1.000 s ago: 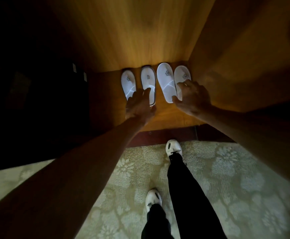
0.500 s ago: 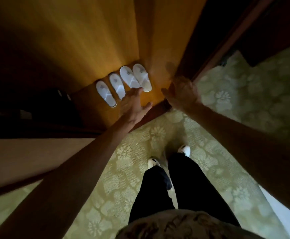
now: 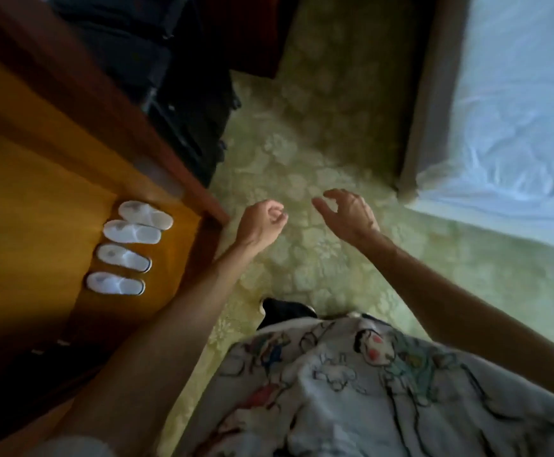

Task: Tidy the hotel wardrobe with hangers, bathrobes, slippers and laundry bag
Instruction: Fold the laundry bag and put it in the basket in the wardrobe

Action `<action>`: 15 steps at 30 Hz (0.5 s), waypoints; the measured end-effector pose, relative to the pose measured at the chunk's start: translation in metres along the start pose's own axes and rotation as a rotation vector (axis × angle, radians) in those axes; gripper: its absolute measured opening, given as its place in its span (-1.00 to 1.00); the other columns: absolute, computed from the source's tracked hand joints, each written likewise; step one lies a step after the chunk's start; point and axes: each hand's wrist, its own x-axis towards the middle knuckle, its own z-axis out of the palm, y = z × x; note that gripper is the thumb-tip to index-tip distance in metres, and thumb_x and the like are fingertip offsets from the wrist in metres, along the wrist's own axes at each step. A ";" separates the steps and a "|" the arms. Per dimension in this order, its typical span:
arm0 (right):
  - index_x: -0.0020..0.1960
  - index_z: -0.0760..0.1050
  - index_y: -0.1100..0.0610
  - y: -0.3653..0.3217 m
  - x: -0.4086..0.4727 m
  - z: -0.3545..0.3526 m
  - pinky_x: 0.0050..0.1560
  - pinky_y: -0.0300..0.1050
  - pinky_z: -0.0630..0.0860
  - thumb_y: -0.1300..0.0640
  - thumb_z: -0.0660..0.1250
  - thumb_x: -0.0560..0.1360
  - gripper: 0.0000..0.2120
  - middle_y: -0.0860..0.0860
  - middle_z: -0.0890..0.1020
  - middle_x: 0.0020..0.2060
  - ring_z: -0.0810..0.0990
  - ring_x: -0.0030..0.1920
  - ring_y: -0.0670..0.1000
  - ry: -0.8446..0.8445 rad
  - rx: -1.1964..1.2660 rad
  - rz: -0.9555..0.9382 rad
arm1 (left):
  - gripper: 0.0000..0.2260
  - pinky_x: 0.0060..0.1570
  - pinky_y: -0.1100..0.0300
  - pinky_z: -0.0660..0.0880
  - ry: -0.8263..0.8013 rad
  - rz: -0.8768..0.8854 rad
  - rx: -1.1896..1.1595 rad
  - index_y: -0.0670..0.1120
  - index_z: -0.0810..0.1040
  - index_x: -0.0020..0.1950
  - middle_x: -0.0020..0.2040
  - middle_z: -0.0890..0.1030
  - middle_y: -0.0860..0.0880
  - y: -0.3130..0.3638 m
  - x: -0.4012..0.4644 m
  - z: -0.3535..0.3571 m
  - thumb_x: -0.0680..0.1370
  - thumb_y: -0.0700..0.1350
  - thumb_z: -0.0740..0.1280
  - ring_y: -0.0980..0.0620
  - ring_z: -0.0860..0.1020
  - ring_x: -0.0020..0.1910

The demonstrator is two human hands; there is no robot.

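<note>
Several white slippers (image 3: 127, 247) lie side by side in a neat row on the lit wooden floor of the wardrobe (image 3: 38, 192) at the left. My left hand (image 3: 262, 222) hangs over the carpet just right of the wardrobe's front edge, fingers loosely curled, holding nothing. My right hand (image 3: 348, 212) is further right above the carpet, fingers relaxed and spread, also empty. Both hands are well apart from the slippers.
A green floral carpet (image 3: 302, 159) covers the floor. A bed with a white sheet (image 3: 516, 110) fills the upper right. A dark bag or suitcase (image 3: 186, 103) stands beyond the wardrobe. My patterned shirt (image 3: 368, 390) fills the bottom.
Both hands have drawn back from the slippers and out of the wardrobe. The view has swung right, so the wardrobe is now at the left and the bed has come into sight.
</note>
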 end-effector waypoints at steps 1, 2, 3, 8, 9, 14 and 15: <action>0.34 0.54 0.09 0.029 -0.011 -0.003 0.21 0.00 0.54 -0.29 0.22 0.58 -0.45 0.07 0.61 0.28 0.61 0.23 0.12 -0.004 0.028 0.075 | -0.76 0.03 0.18 0.59 -0.076 0.005 0.036 -0.11 0.63 0.19 0.06 0.70 -0.02 0.013 0.000 0.024 0.58 -0.04 0.41 0.05 0.66 0.00; 0.33 0.55 0.09 0.057 -0.024 -0.005 0.19 0.00 0.54 -0.29 0.22 0.57 -0.46 0.09 0.64 0.25 0.62 0.21 0.13 -0.010 0.053 0.147 | -0.77 0.00 0.24 0.55 -0.145 0.006 0.073 -0.11 0.64 0.19 0.05 0.70 0.00 0.024 -0.001 0.048 0.58 -0.05 0.41 0.07 0.65 0.00; 0.32 0.56 0.09 0.084 -0.037 -0.005 0.17 0.00 0.55 -0.28 0.23 0.57 -0.47 0.10 0.66 0.22 0.62 0.20 0.15 -0.024 0.070 0.214 | -0.77 -0.04 0.28 0.50 -0.208 0.004 0.109 -0.11 0.64 0.19 0.04 0.68 0.01 0.034 -0.002 0.071 0.58 -0.06 0.41 0.08 0.63 0.00; 0.09 0.65 0.13 0.204 -0.113 0.004 0.08 0.06 0.61 -0.21 0.24 0.59 -0.56 0.13 0.71 0.02 0.66 0.02 0.15 -0.113 0.216 0.507 | -0.76 -0.14 0.36 0.43 -0.513 -0.024 0.297 -0.15 0.64 0.22 0.08 0.65 -0.03 0.074 -0.021 0.174 0.59 -0.11 0.38 0.07 0.58 -0.01; 0.07 0.64 0.15 0.223 -0.130 0.007 0.03 0.03 0.61 -0.19 0.23 0.60 -0.57 0.12 0.71 -0.02 0.66 -0.03 0.13 -0.117 0.245 0.564 | -0.78 -0.07 0.32 0.46 -0.560 0.013 0.353 -0.12 0.66 0.18 0.08 0.67 -0.03 0.080 -0.026 0.190 0.58 -0.09 0.40 0.05 0.61 0.03; 0.01 0.64 0.21 0.296 -0.219 0.026 -0.05 -0.03 0.57 -0.13 0.23 0.61 -0.58 0.15 0.70 -0.10 0.64 -0.10 0.14 -0.053 0.419 0.863 | -0.82 0.02 0.21 0.55 -0.787 0.130 0.564 -0.10 0.69 0.12 -0.01 0.72 -0.06 0.109 -0.053 0.264 0.55 -0.10 0.42 -0.01 0.68 0.01; 0.00 0.65 0.22 0.306 -0.236 0.030 -0.04 0.00 0.58 -0.13 0.23 0.61 -0.57 0.17 0.70 -0.10 0.64 -0.08 0.17 -0.036 0.447 0.914 | -0.84 0.03 0.19 0.56 -0.821 0.139 0.596 -0.09 0.69 0.09 -0.03 0.73 -0.07 0.115 -0.056 0.276 0.55 -0.10 0.42 -0.01 0.69 -0.02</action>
